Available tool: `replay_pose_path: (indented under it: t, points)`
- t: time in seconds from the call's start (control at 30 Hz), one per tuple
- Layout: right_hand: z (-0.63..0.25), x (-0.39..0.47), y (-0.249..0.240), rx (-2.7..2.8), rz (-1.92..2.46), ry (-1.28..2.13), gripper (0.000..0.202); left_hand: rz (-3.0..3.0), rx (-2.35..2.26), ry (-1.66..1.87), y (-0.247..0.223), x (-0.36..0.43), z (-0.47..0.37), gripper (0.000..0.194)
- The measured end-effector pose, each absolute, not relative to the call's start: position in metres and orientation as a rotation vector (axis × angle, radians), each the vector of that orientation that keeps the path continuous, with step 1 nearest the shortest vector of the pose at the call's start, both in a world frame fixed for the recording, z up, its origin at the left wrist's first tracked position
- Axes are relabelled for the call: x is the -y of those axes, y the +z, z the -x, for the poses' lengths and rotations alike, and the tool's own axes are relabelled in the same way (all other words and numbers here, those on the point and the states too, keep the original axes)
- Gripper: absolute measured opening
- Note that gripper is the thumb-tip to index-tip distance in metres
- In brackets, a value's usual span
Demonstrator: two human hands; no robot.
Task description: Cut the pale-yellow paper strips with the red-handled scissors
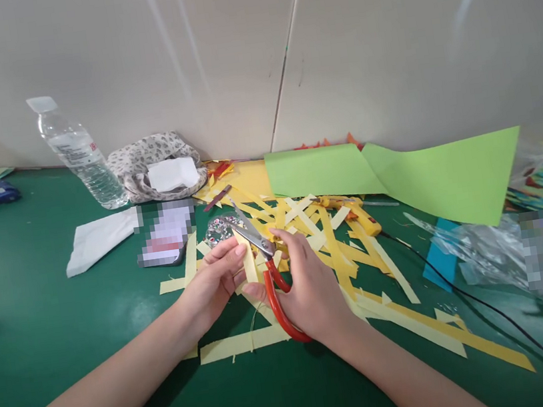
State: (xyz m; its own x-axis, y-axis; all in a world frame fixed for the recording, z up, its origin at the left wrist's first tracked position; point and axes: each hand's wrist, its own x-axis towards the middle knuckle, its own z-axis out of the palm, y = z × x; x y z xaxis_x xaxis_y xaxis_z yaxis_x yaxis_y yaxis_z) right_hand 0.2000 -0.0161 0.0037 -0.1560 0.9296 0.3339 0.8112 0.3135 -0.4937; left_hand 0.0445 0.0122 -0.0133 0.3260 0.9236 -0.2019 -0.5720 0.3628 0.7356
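- The left hand [221, 274] pinches one pale yellow paper strip [250, 264] between the thumb and the fingers.
- The right hand [308, 286] is closed on the red handles of one pair of scissors [265, 247]; the two blades are parted and point away, toward the left.
- The pinched strip is between the two hands, just left of the scissors' pivot. Its long axis runs almost straight away from the person, and the left hand is nearer. Whether a blade touches it, one cannot tell.
- Around the hands, loose paper strips [336, 255] lie crossed on the green table [34, 277], too overlapped for counting.
- To the right there are one yellow glue gun [367, 220] and one blue paper piece [439, 267].
- To the left there are one phone [167, 235], one spotted pouch [143, 154], one water bottle [80, 153] and two white tissues [102, 241].
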Motion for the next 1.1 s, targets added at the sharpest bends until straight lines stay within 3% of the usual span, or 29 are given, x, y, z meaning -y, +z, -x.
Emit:
replay_pose_path:
  t: [0.9, 1.1]
  points:
    - [-0.2005, 0.0154, 0.0040, 1.950, 1.473, 0.362, 0.066, -0.620, -0.669, 0.984, -0.0115, -0.0099, -0.0443, 0.017]
    - [-0.2006, 0.0143, 0.0071, 1.754, 1.436, 0.631, 0.056, -0.569, -0.719, 1.009, -0.0111, -0.0100, -0.0439, 0.013]
